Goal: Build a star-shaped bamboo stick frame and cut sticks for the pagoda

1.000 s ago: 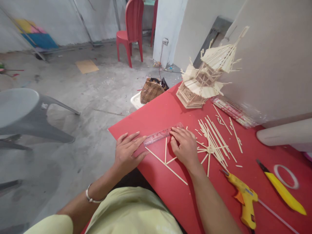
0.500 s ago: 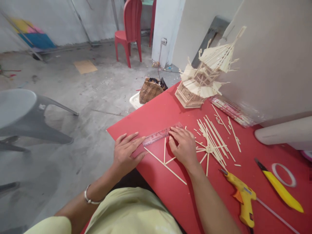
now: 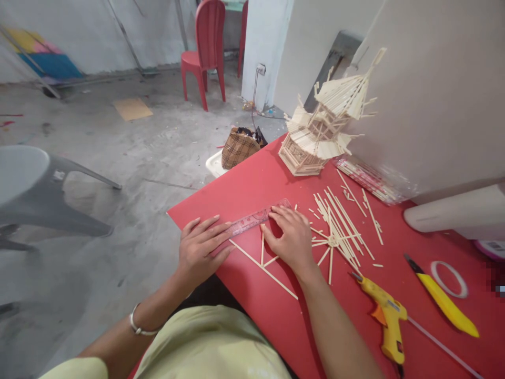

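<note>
A clear pink-printed ruler (image 3: 250, 222) lies on the red tabletop. My left hand (image 3: 203, 247) is flat, fingers stretched out, with its fingertips at the ruler's left end. My right hand (image 3: 290, 237) has bent fingers holding down the ruler's right end. Its thumb reaches out to the top of a short upright stick (image 3: 262, 250). That stick meets a long slanting stick (image 3: 280, 283) below, and another short stick (image 3: 271, 260) branches off toward my right hand, which hides its far end.
Right of my hand lie a spoked stick piece (image 3: 332, 241) and loose sticks (image 3: 347, 221). A stick pagoda model (image 3: 315, 126) stands at the back. A yellow glue gun (image 3: 389, 316), cutter (image 3: 445, 302), tape ring (image 3: 450, 279) and packaged sticks (image 3: 366, 179) are further right.
My right thumb has stretched leftward to the tip of the short upright stick. The ruler and my left hand stay in place on the table; the whole view has shifted slightly.
</note>
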A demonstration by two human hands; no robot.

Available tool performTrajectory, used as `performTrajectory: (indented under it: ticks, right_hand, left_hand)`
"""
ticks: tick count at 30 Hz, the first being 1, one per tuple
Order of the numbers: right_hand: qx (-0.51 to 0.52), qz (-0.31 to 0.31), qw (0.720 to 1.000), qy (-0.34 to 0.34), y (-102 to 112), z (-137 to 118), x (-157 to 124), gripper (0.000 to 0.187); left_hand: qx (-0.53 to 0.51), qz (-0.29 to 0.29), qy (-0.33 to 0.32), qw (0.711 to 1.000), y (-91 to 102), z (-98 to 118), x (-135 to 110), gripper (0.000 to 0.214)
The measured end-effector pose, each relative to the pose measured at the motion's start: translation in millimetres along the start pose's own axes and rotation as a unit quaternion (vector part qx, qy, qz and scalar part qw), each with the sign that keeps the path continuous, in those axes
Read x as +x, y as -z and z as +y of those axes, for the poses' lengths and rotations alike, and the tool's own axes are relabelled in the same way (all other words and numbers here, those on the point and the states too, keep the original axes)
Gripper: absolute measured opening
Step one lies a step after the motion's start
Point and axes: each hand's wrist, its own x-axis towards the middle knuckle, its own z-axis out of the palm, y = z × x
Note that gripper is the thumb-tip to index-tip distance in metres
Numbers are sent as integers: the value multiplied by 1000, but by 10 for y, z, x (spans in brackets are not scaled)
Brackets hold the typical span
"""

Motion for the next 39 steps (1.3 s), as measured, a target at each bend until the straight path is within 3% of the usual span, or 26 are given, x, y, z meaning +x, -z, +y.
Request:
performTrajectory:
  ticks: [8,12,14,18,27,39]
  right_hand:
    - [0,0,1000,3,-1,6,0,27]
    - [3,1,1000,6,-6,15,0,28]
    - [3,1,1000,4,-6,15,2,27]
    - [4,0,1000,0,-6,16,8,27]
    - [15,-8,1000,-5,-3,27,14,27]
    - [11,3,1000,0,3,14,13,26]
  left_hand:
    - [5,-11,7,1000,31,21,20,23]
    - [2,14,-3,1000,104,267,69,14]
    - [-39,17,-38,998,110,435,89,12]
    - [-120,-55,-89,987,26,637,106,8]
    - [-154,-122,-87,977,-128,549,94,36]
    - [-162,-108,-66,979,-132,590,89,30]
